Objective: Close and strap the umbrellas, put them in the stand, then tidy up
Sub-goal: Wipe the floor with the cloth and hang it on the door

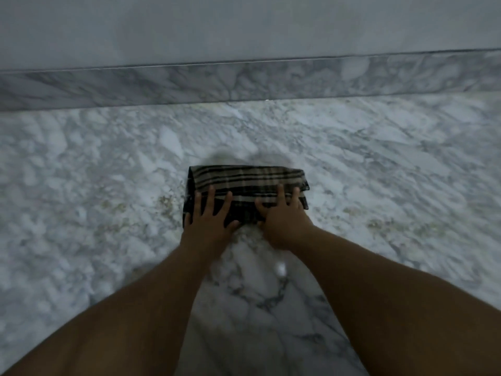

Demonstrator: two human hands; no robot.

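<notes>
forearms: 2 bare forearms are coming in from 7 and 5 o'clock, converging toward frame centre.
left hand (210, 215): lying palm down, fingers spread flat, pressing on the left half of the cloth; not curled round anything.
right hand (284, 213): lying palm down on the right half, fingers splayed, nothing pinched; the 2 hands are sitting apart with a gap of dark cloth between them.
cloth (252, 180): folded plaid cloth, dark with tan stripes, lying flat on the floor at centre, long side running 9 to 3 o'clock; far edge is showing bare past the fingertips at 12.
floor (108, 169): white-grey marble, yellowish staining near the cloth at 9 and 3 o'clock; blurred, so wet or dry cannot be told.
skirting (244, 82): marble strip at 12 o'clock, plain wall above it.
umbrellas/stand: not in view.
step: looking like the tidy-up stage, wiping the floor with the cloth.
risk: polished marble is probably letting the cloth slide; leaning weight forward could shoot both palms toward 12 and tip the person. Uneven pressure could bunch or unfold the cloth, leaving streaks.
</notes>
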